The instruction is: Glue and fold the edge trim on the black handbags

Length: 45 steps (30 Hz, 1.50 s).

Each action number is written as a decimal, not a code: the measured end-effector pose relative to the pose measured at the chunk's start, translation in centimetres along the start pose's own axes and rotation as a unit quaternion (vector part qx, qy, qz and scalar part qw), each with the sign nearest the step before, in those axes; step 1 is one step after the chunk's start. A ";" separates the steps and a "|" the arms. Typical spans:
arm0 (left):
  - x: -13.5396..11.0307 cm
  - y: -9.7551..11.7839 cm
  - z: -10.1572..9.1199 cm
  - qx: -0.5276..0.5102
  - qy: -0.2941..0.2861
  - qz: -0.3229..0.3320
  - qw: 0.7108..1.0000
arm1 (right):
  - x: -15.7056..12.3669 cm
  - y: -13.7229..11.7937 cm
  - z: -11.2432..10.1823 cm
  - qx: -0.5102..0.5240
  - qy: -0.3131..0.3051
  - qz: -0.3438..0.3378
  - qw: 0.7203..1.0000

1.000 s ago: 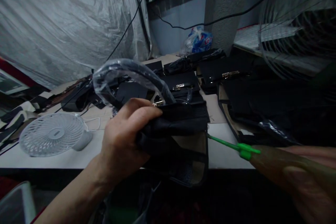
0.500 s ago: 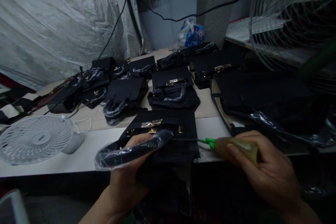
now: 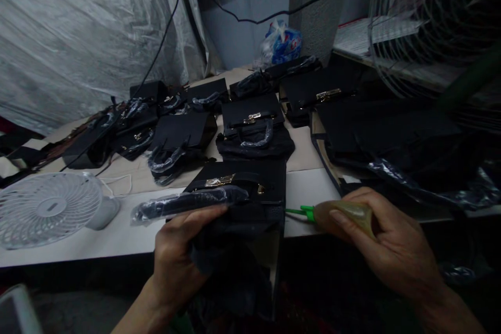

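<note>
My left hand grips a black handbag at the near edge of the white table. The bag has a gold clasp and a handle wrapped in clear plastic, which lies flat to the left under my fingers. My right hand is closed around a soft yellowish squeeze bottle. Its green nozzle points left and almost touches the bag's right side.
Several more black handbags lie in rows across the table. A small white fan stands at the left. A large wire fan guard fills the upper right. Plastic sheeting hangs behind; cables run down the wall.
The bag has come down from in front of me onto the table edge, its handle now lying flat. My right hand with the bottle has come in closer to the bag.
</note>
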<state>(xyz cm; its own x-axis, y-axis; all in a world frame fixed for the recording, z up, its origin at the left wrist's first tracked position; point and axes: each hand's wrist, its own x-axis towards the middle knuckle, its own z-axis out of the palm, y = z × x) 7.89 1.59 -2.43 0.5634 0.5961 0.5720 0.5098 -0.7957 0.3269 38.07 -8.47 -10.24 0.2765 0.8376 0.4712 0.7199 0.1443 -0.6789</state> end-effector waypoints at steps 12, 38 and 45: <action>0.7 0.4 -0.1 -0.011 -0.022 0.019 1.000 | 0.2 -0.3 0.4 0.025 -0.064 -0.037 0.997; 0.6 0.0 0.5 -0.079 -0.012 0.023 0.997 | 1.4 -1.2 -0.6 0.026 -0.106 -0.143 0.984; 0.0 0.0 0.5 -0.100 -0.021 0.015 0.995 | 0.7 -2.0 -1.6 0.051 -0.155 -0.134 0.977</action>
<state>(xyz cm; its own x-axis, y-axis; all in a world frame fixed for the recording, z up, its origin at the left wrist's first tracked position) 8.24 1.63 -2.84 0.6048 0.5721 0.5539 0.3557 -0.8164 0.4549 37.81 -8.96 -7.62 -0.1306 0.8795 0.4577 0.6686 0.4190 -0.6144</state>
